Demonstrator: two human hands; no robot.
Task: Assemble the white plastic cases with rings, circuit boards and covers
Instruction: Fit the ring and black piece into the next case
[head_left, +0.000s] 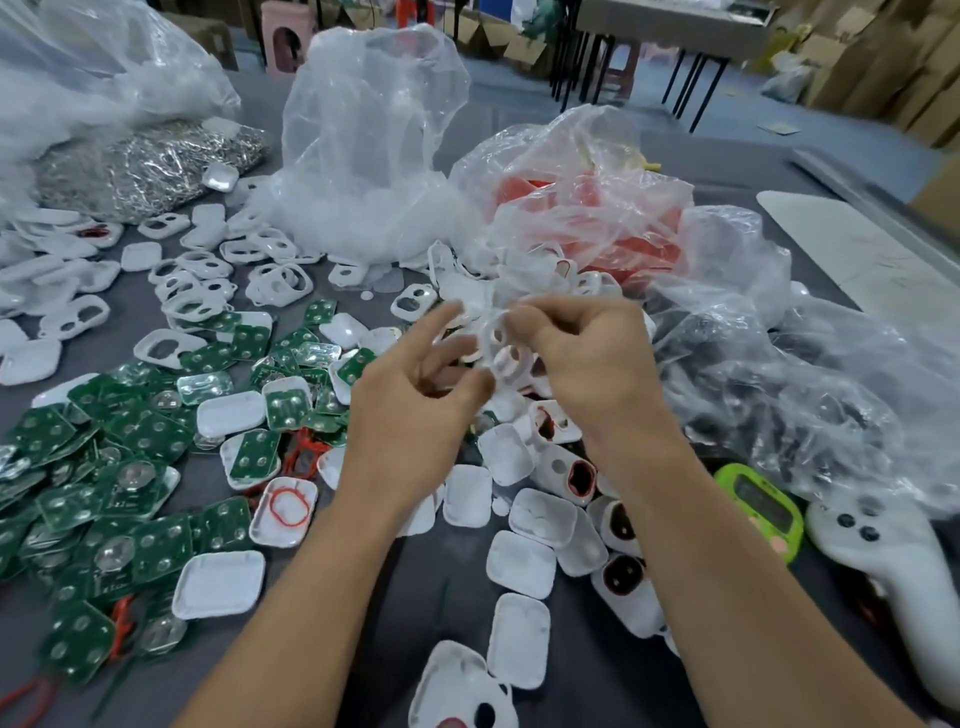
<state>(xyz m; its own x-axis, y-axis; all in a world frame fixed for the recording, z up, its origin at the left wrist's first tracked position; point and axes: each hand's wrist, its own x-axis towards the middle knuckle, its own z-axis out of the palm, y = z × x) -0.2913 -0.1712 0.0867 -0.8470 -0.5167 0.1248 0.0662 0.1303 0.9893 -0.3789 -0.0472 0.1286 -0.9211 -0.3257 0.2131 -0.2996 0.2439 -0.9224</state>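
Looking down through the head view, you have a white case piece (501, 347) raised between both hands, above the pile of parts on the counter (431, 577). Your right grip (566, 353) has its fingers curled round the piece's right edge and pinches it. The piece is blurred, so its long axis cannot be told, though a round opening faces you. Your left grip (415, 395) sits just left of and slightly below the piece, fingers loosely spread and holding nothing that shows; whether its thumb touches the lower edge cannot be told.

The piece therefore lies leftward from the right grip, up and right from the left one. The green circuit boards (156, 436) are spread over the left of the counter, well apart from your right grip and nearer your left. A case with a red ring (285, 506) lies just beside your left forearm. The free left hand looks best placed to fetch the next part.
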